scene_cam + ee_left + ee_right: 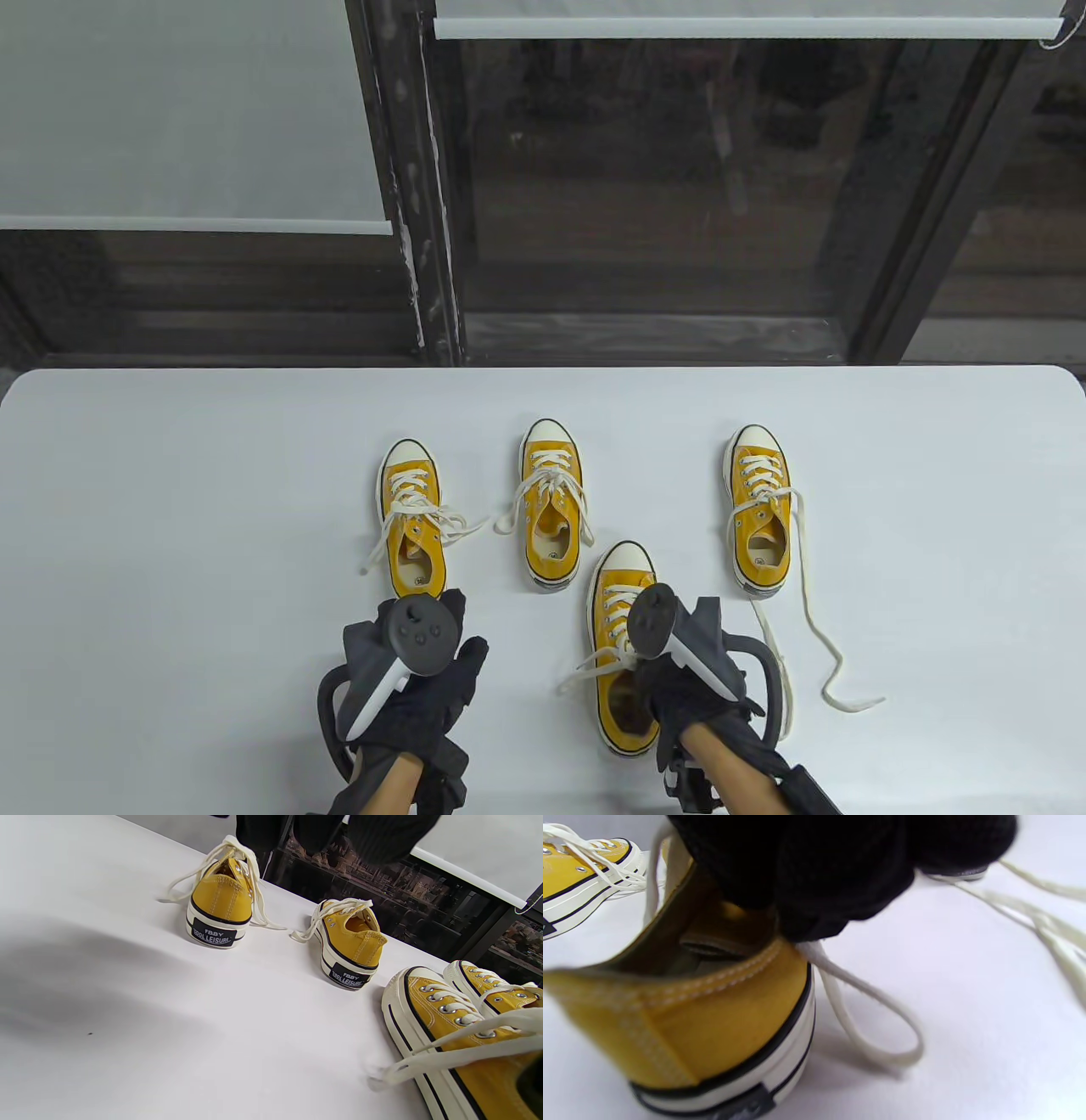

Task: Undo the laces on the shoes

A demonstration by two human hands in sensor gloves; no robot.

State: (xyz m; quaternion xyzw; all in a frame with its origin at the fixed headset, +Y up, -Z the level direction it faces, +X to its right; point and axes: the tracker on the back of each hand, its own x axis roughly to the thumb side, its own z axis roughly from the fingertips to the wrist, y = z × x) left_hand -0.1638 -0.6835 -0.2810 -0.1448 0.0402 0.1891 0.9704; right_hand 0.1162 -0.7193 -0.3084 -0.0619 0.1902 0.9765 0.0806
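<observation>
Four yellow sneakers with cream laces stand on the white table [170,509]. The nearest shoe [618,586] has a tied bow. My right hand [646,675] is over its opening. In the right wrist view its fingers [814,895] pinch a lace loop [869,1022] beside the heel collar [712,1014]. My left hand [450,632] hovers empty, its fingers loose, left of that shoe and just behind the far-left shoe [413,518]. The middle shoe [553,509] and the far-left shoe have tied bows. The right shoe [761,518] is untied.
The right shoe's loose laces [819,637] trail over the table to the right of my right hand. The far edge of the table [543,368] meets a dark window frame. In the left wrist view the far-left shoe [220,899] and the middle shoe [352,942] show their heels.
</observation>
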